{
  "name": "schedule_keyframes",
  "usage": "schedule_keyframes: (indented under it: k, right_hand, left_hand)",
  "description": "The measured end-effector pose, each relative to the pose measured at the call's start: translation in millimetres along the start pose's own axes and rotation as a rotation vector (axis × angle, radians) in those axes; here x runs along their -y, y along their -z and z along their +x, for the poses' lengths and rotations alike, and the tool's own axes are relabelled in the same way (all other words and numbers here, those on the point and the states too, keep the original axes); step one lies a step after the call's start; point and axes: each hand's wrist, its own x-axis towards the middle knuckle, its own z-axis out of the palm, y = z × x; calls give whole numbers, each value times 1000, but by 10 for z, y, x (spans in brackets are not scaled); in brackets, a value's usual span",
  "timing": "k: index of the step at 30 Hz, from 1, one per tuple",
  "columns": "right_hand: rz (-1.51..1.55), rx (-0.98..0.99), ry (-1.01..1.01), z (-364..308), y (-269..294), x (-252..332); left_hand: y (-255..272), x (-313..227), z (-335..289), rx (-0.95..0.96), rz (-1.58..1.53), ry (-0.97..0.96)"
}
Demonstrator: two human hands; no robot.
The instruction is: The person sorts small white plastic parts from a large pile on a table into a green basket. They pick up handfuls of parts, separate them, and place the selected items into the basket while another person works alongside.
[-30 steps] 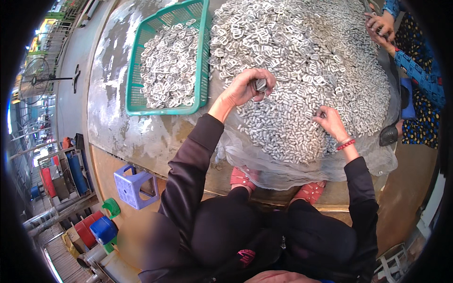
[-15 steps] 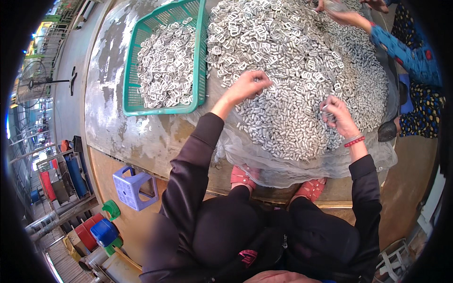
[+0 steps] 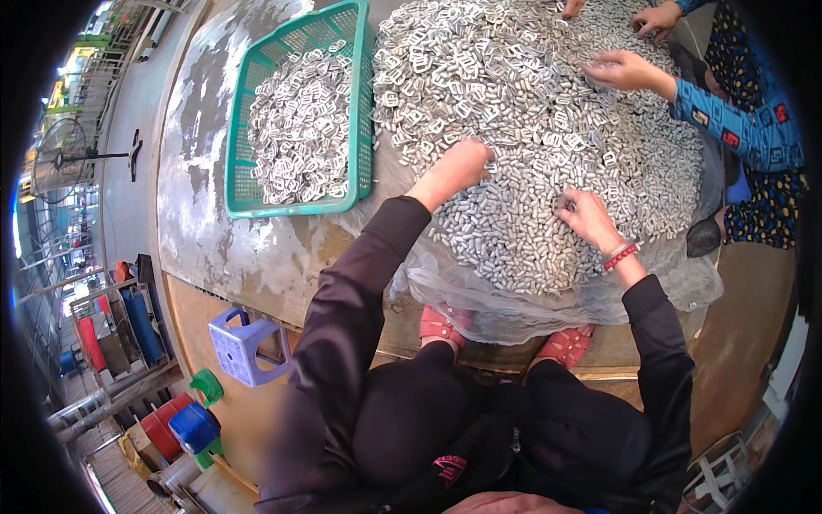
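The left hand [image 3: 458, 170] has its fingers curled down and the right hand [image 3: 591, 218] has its fingers bent close together; I cannot tell if the hands pinch anything. Small silver metal pellets [image 3: 514, 248] lie under and between them. Flat silver metal buckles [image 3: 479, 86] lie just past them. Left of the left hand, a green plastic basket with holes [image 3: 363, 128] holds more buckles, on a grey desk [image 3: 201, 163]

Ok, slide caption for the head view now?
Left hand and right hand at heaped silvery pieces, beside a filled green basket.
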Motion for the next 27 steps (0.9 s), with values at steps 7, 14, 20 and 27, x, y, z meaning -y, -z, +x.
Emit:
schedule_keyframes:
  k: [7, 14, 20, 27]
  right_hand:
    - [50, -41, 29, -167, 84, -22]
    - [-8, -10, 15, -157, 44, 7]
    - [-45, 56, 19, -186, 118, 48]
    - [144, -72, 86, -135, 186, 52]
  left_hand:
    - [-271, 52, 97, -53, 114, 44]
    - [-220, -58, -72, -21, 50, 66]
    - [-96, -126, -275, 123, 31, 206]
    - [171, 59, -407, -215, -393, 236]
